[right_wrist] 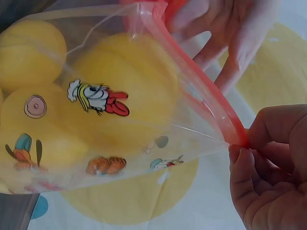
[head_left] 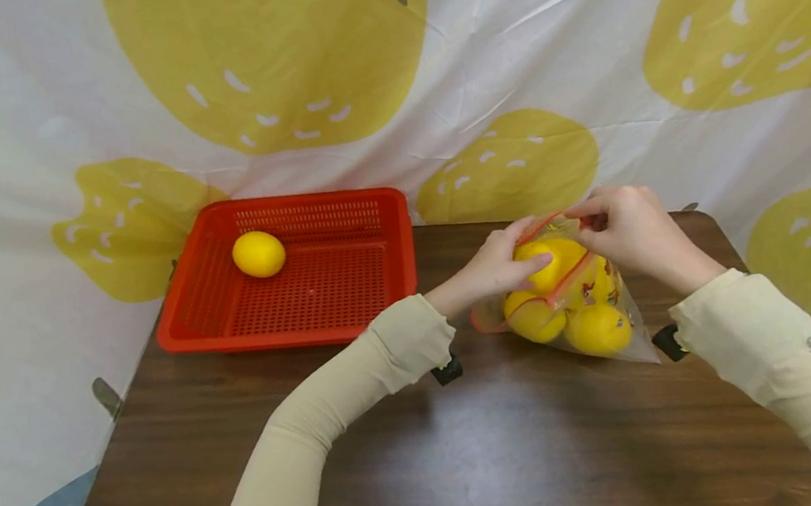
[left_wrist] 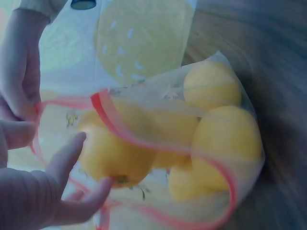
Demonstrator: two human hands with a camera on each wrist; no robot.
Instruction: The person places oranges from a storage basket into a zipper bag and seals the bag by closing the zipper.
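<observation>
A clear zip bag with a red-edged mouth [head_left: 572, 276] and cartoon prints stands at the right, with several lemons [head_left: 600, 329] inside. My right hand [head_left: 636, 228] pinches the bag's red edge between thumb and fingertips, as the right wrist view shows. At the bag's mouth is my left hand [head_left: 491, 266], its fingers spread and its fingertips at the end of the uppermost lemon [left_wrist: 117, 155]. That lemon lies within the mouth, above the others. Part of the left hand's fingers is hidden behind the bag in the head view.
A red plastic basket [head_left: 258, 339] sits on the left of the brown wooden table [head_left: 371, 474], with one lemon [head_left: 259, 254] in it. Behind the table hangs a white cloth [head_left: 488, 51] printed with large yellow fruit.
</observation>
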